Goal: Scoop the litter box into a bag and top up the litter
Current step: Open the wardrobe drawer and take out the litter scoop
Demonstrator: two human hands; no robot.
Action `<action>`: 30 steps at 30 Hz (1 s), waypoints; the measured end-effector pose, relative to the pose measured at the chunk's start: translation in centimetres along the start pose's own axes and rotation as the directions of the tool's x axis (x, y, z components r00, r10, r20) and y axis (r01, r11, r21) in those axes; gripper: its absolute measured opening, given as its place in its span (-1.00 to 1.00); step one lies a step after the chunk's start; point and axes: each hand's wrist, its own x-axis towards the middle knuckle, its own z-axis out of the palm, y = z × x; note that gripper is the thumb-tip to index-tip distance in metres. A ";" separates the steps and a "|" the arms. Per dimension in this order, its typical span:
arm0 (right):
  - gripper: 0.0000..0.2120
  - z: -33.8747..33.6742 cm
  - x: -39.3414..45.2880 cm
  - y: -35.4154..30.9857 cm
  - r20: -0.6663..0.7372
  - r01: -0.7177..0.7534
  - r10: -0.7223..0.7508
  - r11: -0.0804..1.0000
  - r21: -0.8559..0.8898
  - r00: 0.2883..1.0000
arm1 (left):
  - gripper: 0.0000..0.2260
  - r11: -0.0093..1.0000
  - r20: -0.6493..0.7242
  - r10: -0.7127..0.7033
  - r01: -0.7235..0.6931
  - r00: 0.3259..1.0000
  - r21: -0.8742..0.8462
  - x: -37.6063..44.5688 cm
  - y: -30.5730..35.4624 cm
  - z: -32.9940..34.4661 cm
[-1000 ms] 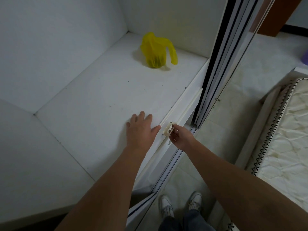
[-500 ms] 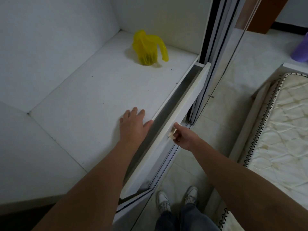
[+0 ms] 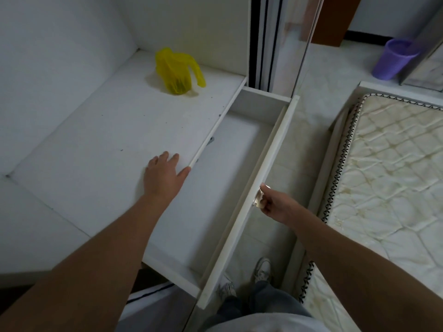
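Note:
A white drawer stands pulled far out from under a white shelf; what shows of its inside is bare white. My right hand pinches the small pale handle on the drawer's front. My left hand rests flat on the shelf at its front edge, fingers spread. A yellow plastic bag with something dark inside sits at the back of the shelf, far from both hands. No litter box or scoop is in view.
A bare mattress in a white frame lies close on the right, leaving a narrow strip of tiled floor where my feet stand. A purple basket sits at the far right. Sliding door panels rise behind the drawer.
My right hand has pulled the drawer from shut to wide out. My left hand stayed flat on the shelf's edge. The view shifted right, bringing the purple basket into sight.

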 end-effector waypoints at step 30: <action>-0.78 -11.1 -3.6 2.0 -0.102 0.138 -0.129 0.987 0.079 0.986 | -0.43 0.998 -0.004 0.040 -0.040 0.999 0.043 -0.6 0.1 -0.4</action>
